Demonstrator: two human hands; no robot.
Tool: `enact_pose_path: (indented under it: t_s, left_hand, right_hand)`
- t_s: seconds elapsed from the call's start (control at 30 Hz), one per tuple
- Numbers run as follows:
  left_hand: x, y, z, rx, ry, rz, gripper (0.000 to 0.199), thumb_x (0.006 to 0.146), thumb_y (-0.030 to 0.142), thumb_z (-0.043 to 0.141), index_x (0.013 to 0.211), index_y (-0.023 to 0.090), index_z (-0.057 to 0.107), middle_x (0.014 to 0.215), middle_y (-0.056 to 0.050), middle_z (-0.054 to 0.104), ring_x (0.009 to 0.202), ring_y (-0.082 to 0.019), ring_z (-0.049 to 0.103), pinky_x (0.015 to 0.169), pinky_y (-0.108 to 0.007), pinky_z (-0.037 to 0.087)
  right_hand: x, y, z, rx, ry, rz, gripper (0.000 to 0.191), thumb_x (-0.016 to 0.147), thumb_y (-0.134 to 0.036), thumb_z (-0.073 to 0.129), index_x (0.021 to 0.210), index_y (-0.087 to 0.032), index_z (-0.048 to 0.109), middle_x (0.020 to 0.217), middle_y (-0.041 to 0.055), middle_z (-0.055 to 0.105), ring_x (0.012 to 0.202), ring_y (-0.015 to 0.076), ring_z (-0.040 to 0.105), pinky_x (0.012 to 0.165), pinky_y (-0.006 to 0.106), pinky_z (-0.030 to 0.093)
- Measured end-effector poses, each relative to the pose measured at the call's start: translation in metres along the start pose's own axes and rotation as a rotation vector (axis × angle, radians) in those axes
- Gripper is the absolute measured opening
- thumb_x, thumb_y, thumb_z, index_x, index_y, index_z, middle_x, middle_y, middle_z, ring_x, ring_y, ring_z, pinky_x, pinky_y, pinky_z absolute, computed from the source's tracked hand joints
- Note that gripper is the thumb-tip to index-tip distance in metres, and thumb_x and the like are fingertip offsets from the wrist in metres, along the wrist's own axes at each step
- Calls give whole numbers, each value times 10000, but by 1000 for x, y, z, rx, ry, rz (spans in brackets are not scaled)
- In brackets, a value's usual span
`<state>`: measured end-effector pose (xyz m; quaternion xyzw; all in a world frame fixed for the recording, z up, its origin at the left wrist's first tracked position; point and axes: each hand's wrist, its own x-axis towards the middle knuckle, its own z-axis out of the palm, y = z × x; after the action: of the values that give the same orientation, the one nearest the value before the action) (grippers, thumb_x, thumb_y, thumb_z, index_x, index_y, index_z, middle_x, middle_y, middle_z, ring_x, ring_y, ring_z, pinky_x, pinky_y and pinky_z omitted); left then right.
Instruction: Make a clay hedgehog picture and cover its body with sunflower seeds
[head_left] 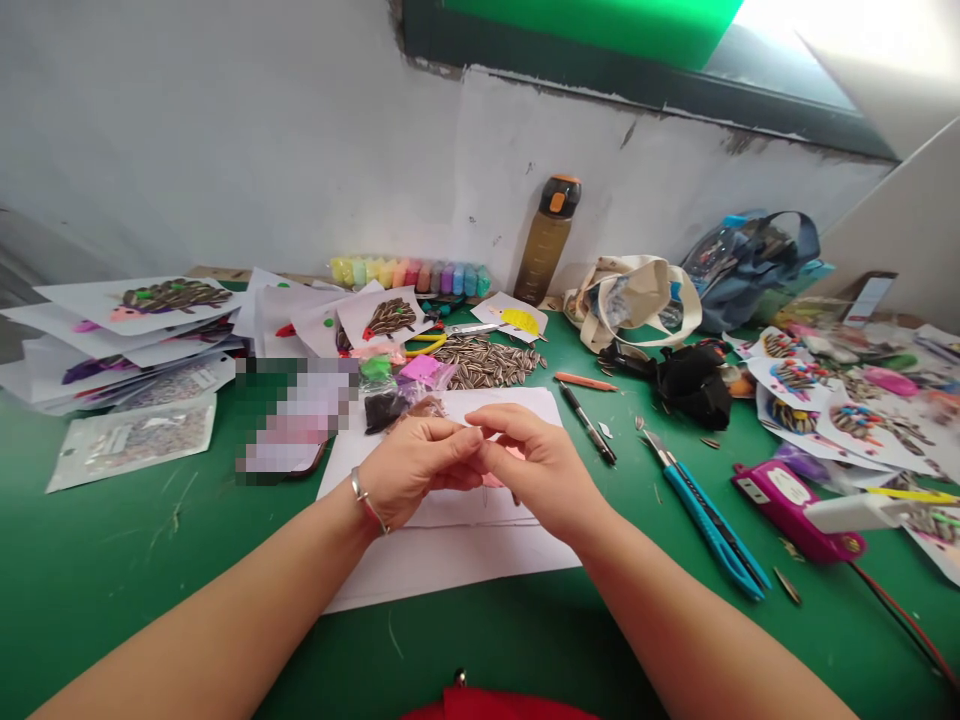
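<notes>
Above the paper (450, 560), the left hand (420, 462) and right hand (536, 468) meet, fingers curled nearly closed; I cannot tell what they hold. On the paper, a pink patch (493, 480) shows beneath the nearer right hand, long axis hidden.

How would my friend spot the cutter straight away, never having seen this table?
On the green table, find the right hand. Beyond it to the right lies a black pen; further right is the cutter. Its bright blue handle sets it apart from that pen and the magenta device.
</notes>
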<state>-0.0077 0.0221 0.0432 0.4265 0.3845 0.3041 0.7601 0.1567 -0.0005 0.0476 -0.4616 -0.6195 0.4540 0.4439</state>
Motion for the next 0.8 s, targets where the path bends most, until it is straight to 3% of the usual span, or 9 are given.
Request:
enact_pose_path:
  t_s: [0.13, 0.23, 0.33, 0.47, 0.63, 0.8]
  left_hand:
    - [0, -3, 3, 26, 16, -16, 401, 713, 519, 742, 734, 119, 716, 759, -77, 711, 677, -146, 642, 680, -265, 492]
    - [-1, -2, 5, 46, -14, -16, 454, 729, 567, 704, 786, 117, 730, 868, -117, 732, 743, -179, 668, 730, -296, 505]
    - [-2, 1, 5, 72, -31, -26, 493, 749, 596, 665, 858, 120, 736, 909, -137, 738, 787, -208, 685, 760, -324, 516]
    - [-1, 5, -2, 95, 157, 0, 465, 742, 575, 684, 848, 124, 722, 839, -114, 736, 743, -203, 685, 725, -329, 534]
    - [2, 5, -9, 91, 233, 58, 408, 759, 536, 689, 827, 135, 712, 809, -91, 728, 740, -187, 677, 727, -316, 539]
    - [3, 5, -8, 139, 266, 74, 409, 743, 532, 702, 807, 128, 707, 804, -100, 725, 736, -198, 675, 724, -336, 541]
  right_hand:
    - [-1, -2, 1, -73, -27, -93, 189, 826, -158, 584, 936, -261, 698, 982, 6, 669, 933, 155, 592, 809, 312, 490]
    - [-1, -2, -1, -88, -30, -98, 149, 843, -183, 583, 892, -258, 702, 921, 5, 670, 891, 158, 596, 768, 306, 490]
    - [0, 0, -5, -50, 13, -48, 114, 843, -240, 594, 851, -248, 708, 891, 10, 674, 860, 164, 606, 747, 309, 497]
    - [4, 5, -11, 110, 104, 70, 134, 830, -306, 617, 878, -220, 708, 852, 17, 687, 753, 142, 603, 711, 297, 491]
    - [8, 8, -15, 403, 75, 197, 157, 789, -274, 659, 927, -199, 668, 818, 22, 694, 650, 113, 590, 648, 273, 477]
    - [9, 8, -17, 510, 64, 266, 227, 764, -311, 690, 958, -195, 672, 807, 26, 698, 648, 111, 598, 640, 268, 477]
